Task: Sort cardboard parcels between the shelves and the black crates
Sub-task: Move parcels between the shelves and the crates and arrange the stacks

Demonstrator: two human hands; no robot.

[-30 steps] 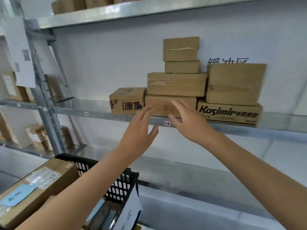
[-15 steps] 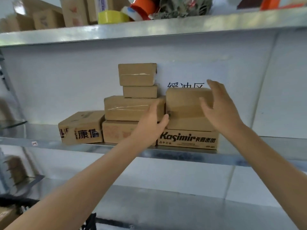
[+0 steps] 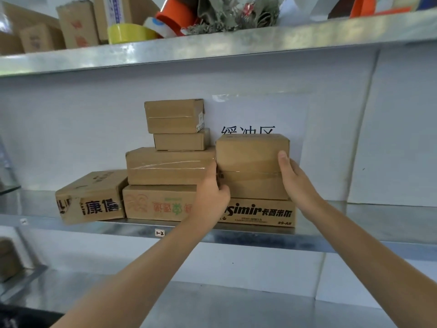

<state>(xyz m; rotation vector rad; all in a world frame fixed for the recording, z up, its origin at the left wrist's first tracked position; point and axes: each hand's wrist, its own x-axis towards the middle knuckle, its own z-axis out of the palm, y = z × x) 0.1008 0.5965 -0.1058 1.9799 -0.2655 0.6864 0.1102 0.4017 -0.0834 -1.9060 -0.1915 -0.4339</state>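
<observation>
A plain taped cardboard parcel [image 3: 250,162] sits on top of a flat box printed "Kasimir" [image 3: 264,213] on the middle metal shelf [image 3: 354,221]. My left hand [image 3: 212,195] grips the parcel's left edge, thumb on the front. My right hand [image 3: 295,178] clasps its right side, thumb on the front face. To the left stands a stack of several parcels [image 3: 170,165], with a small tilted box [image 3: 92,197] printed in black characters at the far left. The black crate shows only as a dark corner [image 3: 14,318] at the bottom left.
The upper shelf [image 3: 212,47] carries boxes, yellow tape [image 3: 130,33], orange tape and a dried plant. A white paper sign [image 3: 260,114] hangs on the wall behind the parcels. A lower metal shelf [image 3: 236,304] runs below my arms.
My view rose and shifted right, and the crate dropped out of sight. Both hands reached up from the shelf edge and closed on the sides of the plain parcel.
</observation>
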